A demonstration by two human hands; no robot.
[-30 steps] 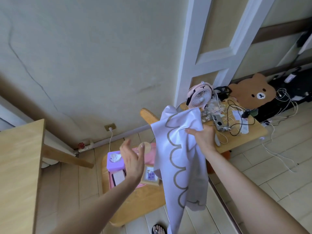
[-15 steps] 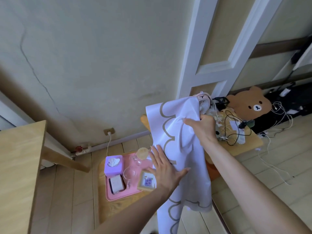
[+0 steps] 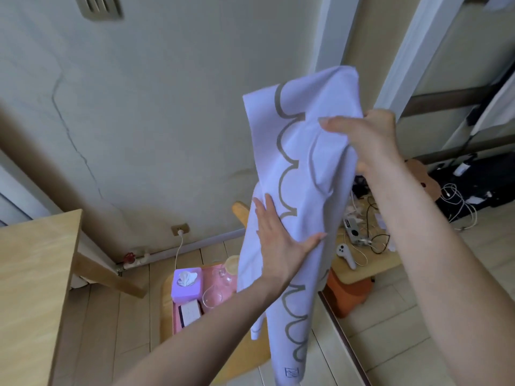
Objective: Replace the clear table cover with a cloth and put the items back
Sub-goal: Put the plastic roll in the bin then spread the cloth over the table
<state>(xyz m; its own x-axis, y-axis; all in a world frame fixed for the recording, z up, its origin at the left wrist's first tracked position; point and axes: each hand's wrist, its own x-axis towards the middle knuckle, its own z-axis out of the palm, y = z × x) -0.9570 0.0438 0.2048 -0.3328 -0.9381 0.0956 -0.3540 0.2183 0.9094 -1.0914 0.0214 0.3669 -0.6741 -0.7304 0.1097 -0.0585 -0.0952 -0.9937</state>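
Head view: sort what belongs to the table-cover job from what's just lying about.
Job: cloth, gripped by right hand, left hand flat on it; wooden table; likely pink tray, tissue box.
Lying about: cables, white controller, orange stool.

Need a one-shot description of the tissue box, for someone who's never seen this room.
Under the white wall socket, a low wooden table carries a pink tray, left of the hanging white cloth. The lilac plastic tissue box sits in the tray's far left corner. It alone is purple, with white tissue poking from its top; the clear glass jug beside it is see-through.
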